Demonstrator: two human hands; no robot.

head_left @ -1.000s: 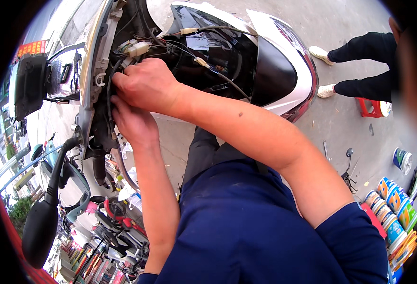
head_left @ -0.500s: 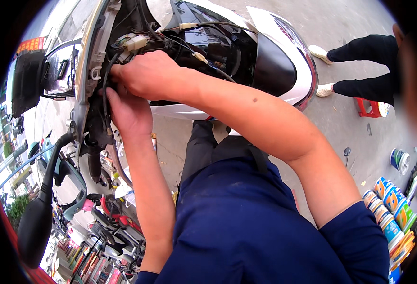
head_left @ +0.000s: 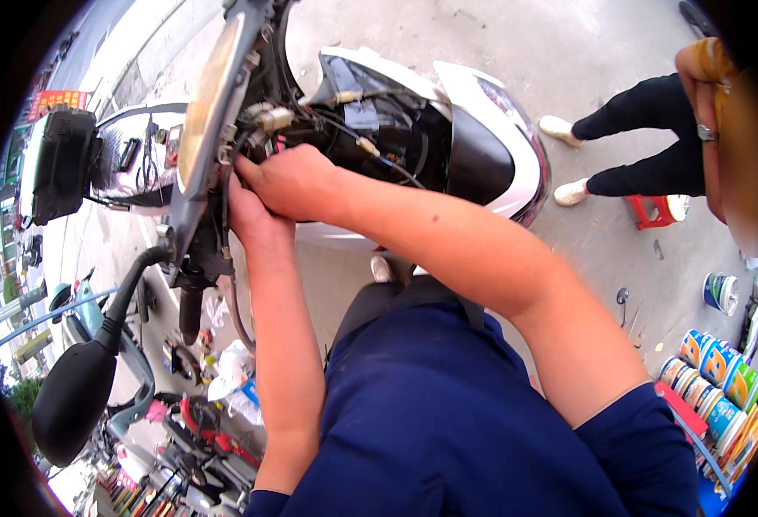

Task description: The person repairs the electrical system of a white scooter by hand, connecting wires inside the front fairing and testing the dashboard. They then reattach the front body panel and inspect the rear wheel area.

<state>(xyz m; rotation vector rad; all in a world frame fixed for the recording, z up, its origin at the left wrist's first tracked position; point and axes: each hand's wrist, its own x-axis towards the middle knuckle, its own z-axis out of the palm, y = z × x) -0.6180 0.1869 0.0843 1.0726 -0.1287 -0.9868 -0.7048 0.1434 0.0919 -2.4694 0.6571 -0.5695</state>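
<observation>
Both my hands are inside the opened front of a scooter, behind its upright panel (head_left: pixel 198 155). My right hand (head_left: pixel 297 179) is curled over the wiring space, fingertips tucked in beside the panel's inner edge; what they grip is hidden. My left hand (head_left: pixel 258 215) is just below it, touching or very near a dark cable (head_left: pixel 225 226), its fingers mostly out of sight. Cream connectors (head_left: pixel 273 119) and loose wires lie above my knuckles, over the glossy dark and white body (head_left: pixel 491 172). A black mirror (head_left: pixel 73 401) sticks out at left.
Another person in dark trousers (head_left: pixel 642 108) stands beyond the scooter at right, arms low, near a red stool (head_left: pixel 650 215). Stacked tubs (head_left: pixel 723 383) and a loose bucket (head_left: pixel 720 293) are at lower right. Other scooters and clutter (head_left: pixel 198 414) crowd the lower left.
The view has shifted, so the scooter sits lower in the picture. My hands remain in the wiring space, shifted slightly. More of the other person's arms now shows at right.
</observation>
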